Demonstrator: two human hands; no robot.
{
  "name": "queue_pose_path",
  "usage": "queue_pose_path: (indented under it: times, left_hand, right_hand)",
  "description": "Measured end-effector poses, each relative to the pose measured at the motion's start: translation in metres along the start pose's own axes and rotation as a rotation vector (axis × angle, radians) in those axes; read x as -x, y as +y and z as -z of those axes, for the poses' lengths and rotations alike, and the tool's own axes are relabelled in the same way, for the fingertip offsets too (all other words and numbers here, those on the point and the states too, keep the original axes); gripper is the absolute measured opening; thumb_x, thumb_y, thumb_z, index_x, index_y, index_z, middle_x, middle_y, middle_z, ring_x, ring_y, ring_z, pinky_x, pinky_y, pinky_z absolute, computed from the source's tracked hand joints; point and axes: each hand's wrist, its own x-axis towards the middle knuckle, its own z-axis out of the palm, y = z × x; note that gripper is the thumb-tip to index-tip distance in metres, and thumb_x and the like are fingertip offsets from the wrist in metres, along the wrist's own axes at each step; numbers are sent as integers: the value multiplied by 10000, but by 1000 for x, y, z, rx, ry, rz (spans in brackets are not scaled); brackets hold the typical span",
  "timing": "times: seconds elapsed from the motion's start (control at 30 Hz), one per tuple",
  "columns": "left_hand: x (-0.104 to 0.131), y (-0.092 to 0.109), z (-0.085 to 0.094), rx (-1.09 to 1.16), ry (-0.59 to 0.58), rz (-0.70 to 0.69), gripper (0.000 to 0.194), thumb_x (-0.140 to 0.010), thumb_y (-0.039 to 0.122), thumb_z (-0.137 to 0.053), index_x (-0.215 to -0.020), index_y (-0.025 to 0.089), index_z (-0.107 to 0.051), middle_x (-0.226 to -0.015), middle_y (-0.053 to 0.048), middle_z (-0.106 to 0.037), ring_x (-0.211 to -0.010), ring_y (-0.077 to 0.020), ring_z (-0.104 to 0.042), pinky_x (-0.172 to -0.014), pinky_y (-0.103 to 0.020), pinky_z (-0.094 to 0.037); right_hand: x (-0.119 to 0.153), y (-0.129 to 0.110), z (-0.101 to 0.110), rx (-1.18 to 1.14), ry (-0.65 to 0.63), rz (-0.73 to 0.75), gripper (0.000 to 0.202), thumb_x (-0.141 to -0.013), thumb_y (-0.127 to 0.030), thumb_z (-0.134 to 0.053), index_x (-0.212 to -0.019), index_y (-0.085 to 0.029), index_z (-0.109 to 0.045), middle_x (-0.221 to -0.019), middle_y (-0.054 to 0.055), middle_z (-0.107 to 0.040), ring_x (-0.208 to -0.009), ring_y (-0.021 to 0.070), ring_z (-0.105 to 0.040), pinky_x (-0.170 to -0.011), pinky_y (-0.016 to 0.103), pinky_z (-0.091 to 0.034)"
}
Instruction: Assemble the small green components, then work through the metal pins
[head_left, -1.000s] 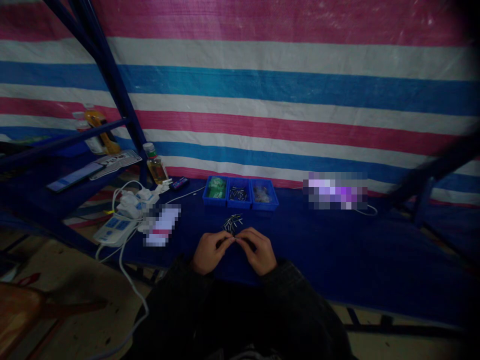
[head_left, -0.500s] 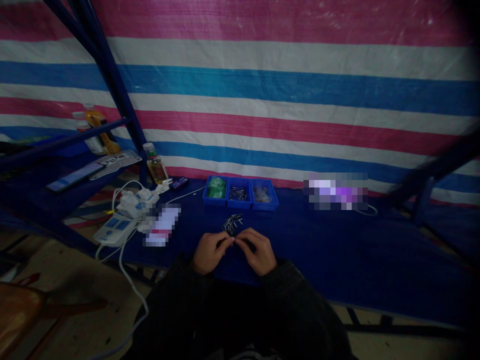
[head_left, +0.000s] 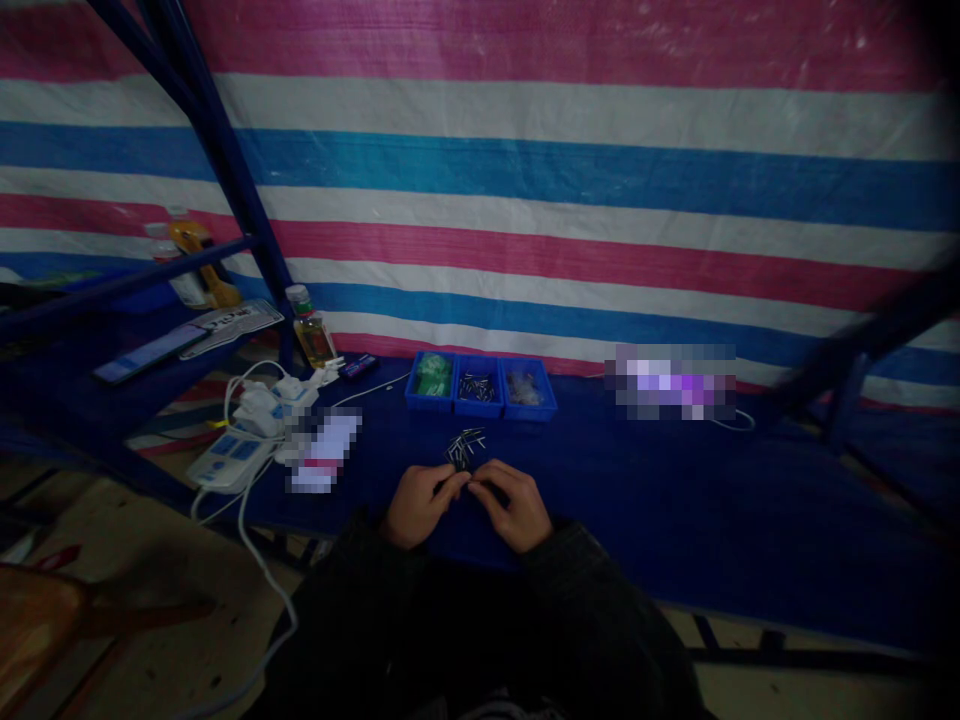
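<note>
My left hand (head_left: 421,505) and my right hand (head_left: 519,505) meet at the fingertips near the front edge of the blue table. Both are closed in a pinch, thumbs against forefingers. Whatever sits between the fingertips is too small and dark to name. Just beyond them lies a loose pile of small, thin metal pins (head_left: 466,446), dark with shiny ends. Behind the pile three small blue bins stand side by side: the left bin (head_left: 429,403) holds green pieces, the middle bin (head_left: 478,409) similar pins, and the right bin (head_left: 531,411) small clear or pale pieces.
Left of my hands lie a blurred-out phone (head_left: 327,450) and a white power strip (head_left: 232,462) with plugs and trailing cables. A bottle (head_left: 313,335) stands behind them by a blue metal post (head_left: 240,190). Another blurred device (head_left: 671,383) is at the back right. A striped sheet (head_left: 525,200) hangs behind.
My hands stay almost in place, fingertips still together, with only a slight shift of the right fingers. The pile and bins look the same.
</note>
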Motion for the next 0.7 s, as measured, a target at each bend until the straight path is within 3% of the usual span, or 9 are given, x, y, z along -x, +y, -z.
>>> queue_pose_path:
  times: [0.4,0.7]
  left_hand:
    - [-1,5,2,8,-12,-30,402,-1013,351,-495,-664,175,-587,-597,32,-583,-583,-106,-560,-623,-216,-383]
    - [-1,8,3,22,4,-29,365,-1001,330,-514,-681,176,-598,-618,27,-604,-597,-114,-566,-630,-218,-393]
  right_hand:
    - [-1,-2,3,31,-89,-17,194,-1007,-249,-525,-890,-213,-675,-830,37,-668,-764,179,-637,-750,292,-487]
    - [-2,0,2,51,-69,-4,247,-1028,-282,-482,-895,-219,-680,-821,43,-680,-754,183,-650,-748,293,-513]
